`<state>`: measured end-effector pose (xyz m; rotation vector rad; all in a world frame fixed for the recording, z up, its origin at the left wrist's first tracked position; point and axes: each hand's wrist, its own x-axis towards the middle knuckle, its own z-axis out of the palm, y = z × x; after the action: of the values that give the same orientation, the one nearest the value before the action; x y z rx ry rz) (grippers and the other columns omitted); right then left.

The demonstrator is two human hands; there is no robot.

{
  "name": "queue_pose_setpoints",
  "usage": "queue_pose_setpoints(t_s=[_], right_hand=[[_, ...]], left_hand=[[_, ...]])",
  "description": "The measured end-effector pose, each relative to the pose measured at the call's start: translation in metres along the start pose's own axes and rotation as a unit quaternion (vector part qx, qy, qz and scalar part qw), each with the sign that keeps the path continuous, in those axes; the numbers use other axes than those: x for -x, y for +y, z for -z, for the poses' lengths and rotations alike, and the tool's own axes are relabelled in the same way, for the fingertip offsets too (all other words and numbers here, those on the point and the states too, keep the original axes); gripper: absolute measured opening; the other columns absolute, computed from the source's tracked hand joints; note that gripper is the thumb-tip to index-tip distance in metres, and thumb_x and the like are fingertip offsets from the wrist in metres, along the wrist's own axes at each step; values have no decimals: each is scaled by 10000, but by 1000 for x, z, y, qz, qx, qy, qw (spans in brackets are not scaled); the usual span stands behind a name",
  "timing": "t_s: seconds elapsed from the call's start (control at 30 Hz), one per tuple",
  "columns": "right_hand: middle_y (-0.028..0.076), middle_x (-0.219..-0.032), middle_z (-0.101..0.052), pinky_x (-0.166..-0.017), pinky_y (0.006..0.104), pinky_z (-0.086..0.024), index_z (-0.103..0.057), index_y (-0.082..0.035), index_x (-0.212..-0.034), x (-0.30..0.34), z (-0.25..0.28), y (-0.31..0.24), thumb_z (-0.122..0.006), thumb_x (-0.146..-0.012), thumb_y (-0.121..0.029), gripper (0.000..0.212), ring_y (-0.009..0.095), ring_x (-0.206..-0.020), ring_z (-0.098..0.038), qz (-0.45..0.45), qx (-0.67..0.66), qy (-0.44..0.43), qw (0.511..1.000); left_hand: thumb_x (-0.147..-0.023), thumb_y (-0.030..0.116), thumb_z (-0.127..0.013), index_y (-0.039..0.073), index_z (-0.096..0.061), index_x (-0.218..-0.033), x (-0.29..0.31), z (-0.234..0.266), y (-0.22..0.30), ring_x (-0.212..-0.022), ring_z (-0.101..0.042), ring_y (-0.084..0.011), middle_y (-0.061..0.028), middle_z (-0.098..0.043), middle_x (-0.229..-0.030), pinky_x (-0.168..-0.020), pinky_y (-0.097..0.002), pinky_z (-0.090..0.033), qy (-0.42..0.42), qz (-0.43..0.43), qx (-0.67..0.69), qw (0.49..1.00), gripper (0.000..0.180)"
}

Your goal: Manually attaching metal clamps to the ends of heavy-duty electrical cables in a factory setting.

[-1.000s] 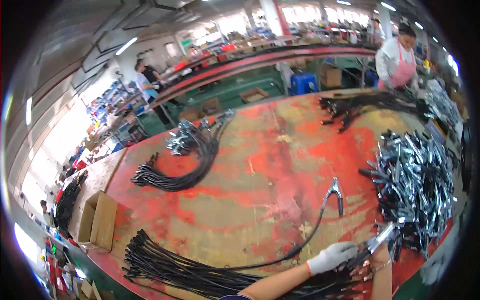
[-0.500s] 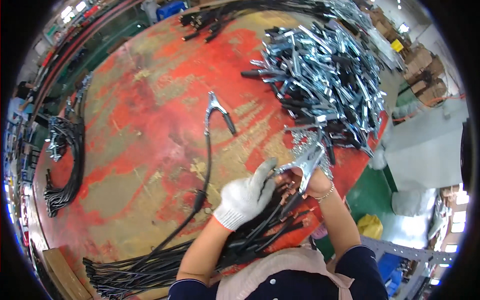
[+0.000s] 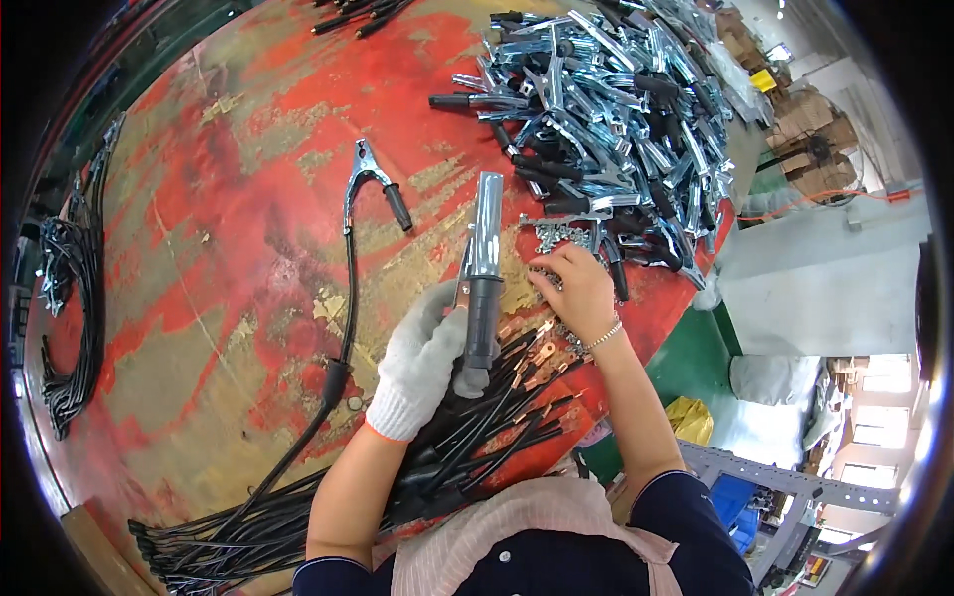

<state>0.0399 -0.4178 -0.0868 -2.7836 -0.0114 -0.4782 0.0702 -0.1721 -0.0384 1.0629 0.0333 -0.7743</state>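
My left hand (image 3: 419, 353), in a white knit glove, is closed round a metal spring clamp (image 3: 485, 233) with a black handle grip, held with its jaw end pointing away from me. To its right, my bare right hand (image 3: 584, 298) has its thumb and fingertips drawn together at a heap of small metal fasteners (image 3: 558, 234). Whatever lies between those fingertips is too small to make out. Below both hands is a bundle of black cables (image 3: 437, 477), some ending in copper lugs (image 3: 543, 354). Left of the held clamp, another clamp (image 3: 364, 169) lies attached to a black cable (image 3: 350, 298).
A large pile of metal clamps (image 3: 606, 109) covers the far right of the worn red table (image 3: 268, 179). Coiled black cables (image 3: 84, 298) lie along the left edge, and more cable ends (image 3: 363, 15) at the far side. Cartons (image 3: 810, 129) stand beyond the table.
The clamp has been turned and is now held by my left hand alone, grip toward me. My right hand has come off it to the fasteners. The view has shifted, so the table appears lower-left.
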Motion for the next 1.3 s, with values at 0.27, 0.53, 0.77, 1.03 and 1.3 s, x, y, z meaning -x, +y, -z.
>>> queue_pose_setpoints(t_s=[0.27, 0.53, 0.77, 1.03, 1.3], right_hand=[[35, -778, -610, -656, 345, -505, -718, -109, -804, -7, -3, 6, -770, -760, -197, 111, 230, -746, -625, -5, 21, -14, 1000], [43, -767, -598, -655, 319, -507, -712, -92, -806, -16, 12, -14, -780, -720, -107, 111, 215, -726, -613, -18, -110, -3, 994], [66, -799, -623, -635, 304, -480, -730, -80, -867, -20, 33, -90, -836, -669, -61, 225, 206, -726, -602, 57, -183, 58, 980], [73, -819, -641, -645, 314, -489, -737, -80, -906, -24, 32, -92, -823, -688, -32, 239, 212, -735, -611, 65, -176, 27, 982], [61, -784, -617, -622, 332, -490, -718, -95, -861, -26, 31, -92, -827, -691, -69, 203, 226, -718, -606, 75, -179, 36, 980]], left_hand=[[-1002, 206, -462, -28, -402, -1349, -1, 0, 2, -529, -598, -178, -175, -655, -821, -428, -281, -456, 8, 34, -40, 999, 423], [-972, 147, -483, -15, -354, -1415, -4, 1, -3, -572, -598, -118, -93, -617, -830, -501, -258, -523, -11, 28, -46, 998, 489], [-969, 148, -498, -17, -433, -1348, 2, 1, 1, -572, -597, -113, -77, -626, -788, -507, -257, -518, -14, 19, -67, 997, 419], [-967, 158, -495, 13, -451, -1361, 2, 2, 3, -624, -626, -112, -86, -648, -835, -555, -262, -553, -12, 33, -99, 994, 422], [-969, 168, -494, 7, -443, -1370, 2, 3, 1, -622, -625, -110, -81, -646, -828, -554, -259, -556, -16, 28, -106, 994, 435]])
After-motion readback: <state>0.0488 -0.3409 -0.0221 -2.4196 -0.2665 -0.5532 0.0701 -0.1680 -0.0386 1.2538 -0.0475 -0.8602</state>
